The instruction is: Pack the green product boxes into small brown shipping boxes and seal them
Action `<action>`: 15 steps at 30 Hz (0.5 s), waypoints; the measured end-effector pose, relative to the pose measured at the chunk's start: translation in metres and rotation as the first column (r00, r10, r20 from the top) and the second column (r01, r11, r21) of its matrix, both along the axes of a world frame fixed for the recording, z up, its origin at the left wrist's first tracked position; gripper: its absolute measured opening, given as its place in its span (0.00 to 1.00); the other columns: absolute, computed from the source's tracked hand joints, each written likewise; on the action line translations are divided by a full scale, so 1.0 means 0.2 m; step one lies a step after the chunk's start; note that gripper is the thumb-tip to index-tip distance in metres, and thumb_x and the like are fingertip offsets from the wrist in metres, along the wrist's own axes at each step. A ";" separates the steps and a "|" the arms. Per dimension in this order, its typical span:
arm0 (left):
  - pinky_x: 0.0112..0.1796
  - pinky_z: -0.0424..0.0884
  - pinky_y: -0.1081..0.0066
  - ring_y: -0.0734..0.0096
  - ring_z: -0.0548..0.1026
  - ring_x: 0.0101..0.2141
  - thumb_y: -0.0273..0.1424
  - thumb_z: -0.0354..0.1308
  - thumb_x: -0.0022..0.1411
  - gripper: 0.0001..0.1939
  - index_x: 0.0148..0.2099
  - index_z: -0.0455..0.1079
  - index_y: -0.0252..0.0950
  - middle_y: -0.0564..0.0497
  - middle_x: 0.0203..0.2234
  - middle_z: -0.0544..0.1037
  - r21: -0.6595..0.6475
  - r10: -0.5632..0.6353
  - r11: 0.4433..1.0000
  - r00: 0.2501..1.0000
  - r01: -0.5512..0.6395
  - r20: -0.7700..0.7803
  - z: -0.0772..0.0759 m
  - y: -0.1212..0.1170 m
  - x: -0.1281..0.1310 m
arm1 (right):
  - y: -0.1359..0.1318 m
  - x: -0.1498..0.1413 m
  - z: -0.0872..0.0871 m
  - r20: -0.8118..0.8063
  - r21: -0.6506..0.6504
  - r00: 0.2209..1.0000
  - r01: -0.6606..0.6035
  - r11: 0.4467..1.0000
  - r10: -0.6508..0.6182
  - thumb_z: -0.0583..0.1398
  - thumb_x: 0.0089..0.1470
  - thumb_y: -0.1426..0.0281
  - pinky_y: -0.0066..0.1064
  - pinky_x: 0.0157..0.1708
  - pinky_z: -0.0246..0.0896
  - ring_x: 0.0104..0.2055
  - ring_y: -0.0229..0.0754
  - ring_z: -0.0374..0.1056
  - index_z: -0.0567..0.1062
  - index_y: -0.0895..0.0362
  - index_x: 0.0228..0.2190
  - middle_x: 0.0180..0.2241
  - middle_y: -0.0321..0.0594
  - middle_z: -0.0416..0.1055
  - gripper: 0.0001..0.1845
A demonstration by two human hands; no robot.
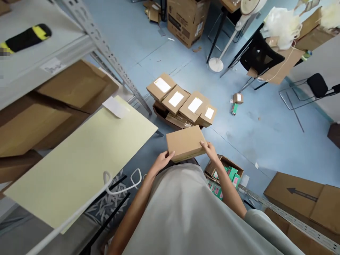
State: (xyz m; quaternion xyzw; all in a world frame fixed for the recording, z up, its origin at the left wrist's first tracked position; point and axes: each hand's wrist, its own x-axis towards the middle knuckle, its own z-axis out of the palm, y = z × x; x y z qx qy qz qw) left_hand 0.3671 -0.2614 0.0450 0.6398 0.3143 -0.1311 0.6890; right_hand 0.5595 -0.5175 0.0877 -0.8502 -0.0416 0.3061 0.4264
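A plain brown cardboard box (184, 141) is held between both hands in front of my waist, with no label on the faces that show. My left hand (162, 161) grips its near left corner, thumb on the top edge. At the right side, my right hand (209, 150) is closed on the box, the thumb resting on top. Just beyond it, several similar cartons with white labels (195, 105) lie in an open box (162, 112) on the floor. The fingers under the held box are hidden.
A pale yellow board (87, 163) juts out at left beside a metal rack (111, 60). An open carton of green packs (231, 173) stands near my right arm. Farther off are a white fan (216, 64), a black chair (261, 53) and a large arrow-marked carton (297, 194).
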 end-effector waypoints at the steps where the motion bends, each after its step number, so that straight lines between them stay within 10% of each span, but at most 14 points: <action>1: 0.56 0.79 0.51 0.39 0.83 0.53 0.65 0.66 0.57 0.36 0.44 0.82 0.35 0.40 0.46 0.88 0.004 -0.039 0.999 0.999 0.039 -0.017 -0.01 -0.03 0.09 | -0.06 0.06 -0.01 0.015 -0.025 1.000 0.028 0.999 -0.028 0.58 0.59 0.38 0.56 0.72 0.58 0.67 0.63 0.67 0.85 0.56 0.56 0.58 0.50 0.81 0.41; 10: 0.47 0.81 0.65 0.59 0.87 0.40 0.41 0.70 0.65 0.17 0.49 0.79 0.33 0.40 0.46 0.88 -0.326 -0.133 0.945 0.934 0.019 -0.332 0.00 -0.50 1.10 | -0.63 0.88 -0.13 0.040 -0.102 0.984 0.175 0.979 -0.172 0.61 0.56 0.47 0.51 0.64 0.68 0.58 0.61 0.76 0.83 0.61 0.59 0.50 0.49 0.85 0.40; 15: 0.49 0.81 0.65 0.60 0.86 0.43 0.29 0.69 0.62 0.13 0.49 0.77 0.34 0.40 0.49 0.87 -0.318 -0.038 0.944 0.932 -0.085 -0.361 -0.06 -0.69 1.49 | -0.72 1.39 -0.26 0.073 -0.070 0.994 0.092 0.993 -0.087 0.62 0.55 0.56 0.51 0.65 0.69 0.58 0.59 0.77 0.84 0.58 0.58 0.56 0.46 0.84 0.33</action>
